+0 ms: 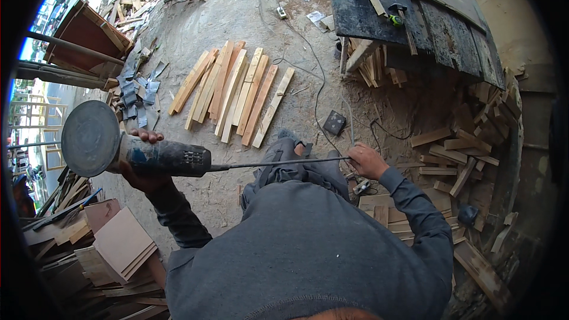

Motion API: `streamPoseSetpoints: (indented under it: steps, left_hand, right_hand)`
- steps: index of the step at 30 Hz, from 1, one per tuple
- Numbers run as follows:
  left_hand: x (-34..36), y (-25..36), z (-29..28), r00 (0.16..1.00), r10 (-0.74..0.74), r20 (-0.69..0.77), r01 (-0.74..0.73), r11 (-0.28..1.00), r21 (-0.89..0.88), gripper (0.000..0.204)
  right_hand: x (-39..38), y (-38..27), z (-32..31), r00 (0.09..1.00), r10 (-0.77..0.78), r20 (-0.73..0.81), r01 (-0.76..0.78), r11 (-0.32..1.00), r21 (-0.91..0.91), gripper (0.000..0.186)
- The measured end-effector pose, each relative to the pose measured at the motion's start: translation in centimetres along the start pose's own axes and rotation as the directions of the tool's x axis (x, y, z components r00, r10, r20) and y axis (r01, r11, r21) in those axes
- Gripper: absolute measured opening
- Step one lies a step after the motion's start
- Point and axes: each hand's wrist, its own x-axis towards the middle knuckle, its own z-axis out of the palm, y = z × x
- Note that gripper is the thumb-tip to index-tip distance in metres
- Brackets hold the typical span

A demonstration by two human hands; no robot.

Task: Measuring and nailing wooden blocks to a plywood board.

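Note:
My left hand (142, 172) grips a worn, dark angle grinder (169, 157) at the left, fitted with a large round grey disc (89, 138) that faces up toward me. The grinder's power cord (267, 163) runs from its back end across my body. My right hand (367, 161) has its fingers closed on that cord at the right, where the cord bends away along the floor. Several pale wooden battens (231, 92) lie side by side on the dusty floor in front of my legs.
A dark worktable (432, 35) with a tape measure (396, 20) stands front right, with wood beneath. Offcuts (447, 166) pile at right, boards (124, 243) at lower left. A red-brown panel (77, 32) and metal scraps (133, 95) lie front left. An extension socket (281, 12) sits on the floor.

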Motion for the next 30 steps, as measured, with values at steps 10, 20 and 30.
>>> streamPoseSetpoints:
  steps: [10,20,30]
  left_hand:
    - [-11.2,-2.8,2.1,0.849,-0.473,0.237,0.519,0.832,-0.198,0.067]
    - [-10.0,-5.2,4.2,0.648,-0.613,0.453,0.71,0.701,-0.066,0.08]
    - [-3.8,-1.4,-7.3,0.775,-0.514,0.368,0.597,0.786,-0.159,0.078]
  right_hand:
    - [4.9,-5.9,0.1,0.846,0.504,-0.176,-0.517,0.855,-0.033,0.017]
    - [14.9,-28.0,1.8,0.884,0.188,-0.429,-0.306,0.925,-0.225,0.01]
    - [24.4,-31.3,11.4,0.846,0.084,-0.526,-0.011,0.99,0.139,0.025]
